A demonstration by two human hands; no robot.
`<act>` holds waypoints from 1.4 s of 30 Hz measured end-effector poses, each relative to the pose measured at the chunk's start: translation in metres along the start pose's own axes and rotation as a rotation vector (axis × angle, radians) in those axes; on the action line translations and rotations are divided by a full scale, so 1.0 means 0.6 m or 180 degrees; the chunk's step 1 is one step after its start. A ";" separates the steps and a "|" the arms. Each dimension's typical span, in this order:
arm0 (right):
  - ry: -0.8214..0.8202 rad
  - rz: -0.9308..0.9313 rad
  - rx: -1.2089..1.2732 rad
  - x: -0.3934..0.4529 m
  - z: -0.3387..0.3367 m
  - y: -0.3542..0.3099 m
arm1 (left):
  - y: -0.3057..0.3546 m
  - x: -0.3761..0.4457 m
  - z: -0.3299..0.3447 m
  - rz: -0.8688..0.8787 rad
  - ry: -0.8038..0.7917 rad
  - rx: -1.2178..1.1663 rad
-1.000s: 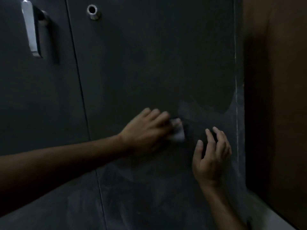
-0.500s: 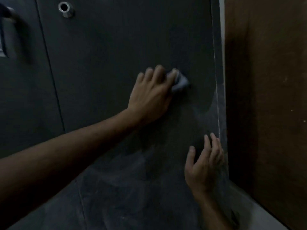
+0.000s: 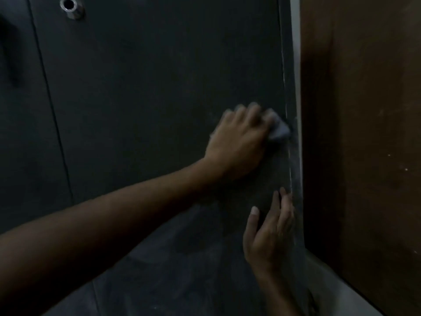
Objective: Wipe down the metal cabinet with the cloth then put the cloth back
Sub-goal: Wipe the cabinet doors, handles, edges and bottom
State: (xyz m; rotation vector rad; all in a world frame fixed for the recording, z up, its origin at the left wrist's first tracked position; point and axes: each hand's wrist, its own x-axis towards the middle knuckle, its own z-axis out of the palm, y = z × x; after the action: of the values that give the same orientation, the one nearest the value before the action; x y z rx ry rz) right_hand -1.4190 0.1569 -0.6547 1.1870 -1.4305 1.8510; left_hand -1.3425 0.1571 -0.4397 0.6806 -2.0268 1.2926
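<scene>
The dark grey metal cabinet [image 3: 148, 92] fills most of the view, its right door facing me. My left hand [image 3: 239, 137] presses a small pale cloth [image 3: 279, 128] flat against the door, close to its right edge; only a corner of the cloth shows past my fingertips. My right hand [image 3: 268, 233] rests lower on the same door near that edge, fingers straight and holding nothing. The lower part of the door looks smeared and dusty.
A round metal lock [image 3: 71, 8] sits at the top left of the door. A seam [image 3: 52, 106] separates it from the left door. A brown wooden panel [image 3: 364, 144] stands close on the right, with a pale floor strip [image 3: 337, 297] below.
My left hand has swept the cloth up from the middle of the door, then right and down to its right edge. My right hand stays low on the door.
</scene>
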 end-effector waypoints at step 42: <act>0.0216 0.0992 0.1290 0.116 -0.054 -0.024 | 0.072 -0.038 0.019 0.0847 -0.1034 -0.0506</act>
State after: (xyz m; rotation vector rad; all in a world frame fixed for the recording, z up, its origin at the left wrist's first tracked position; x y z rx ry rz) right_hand -1.4516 0.1843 -0.5892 1.1120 -1.2972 2.4610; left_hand -1.3604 0.1651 -0.4859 0.5909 -2.5255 1.2077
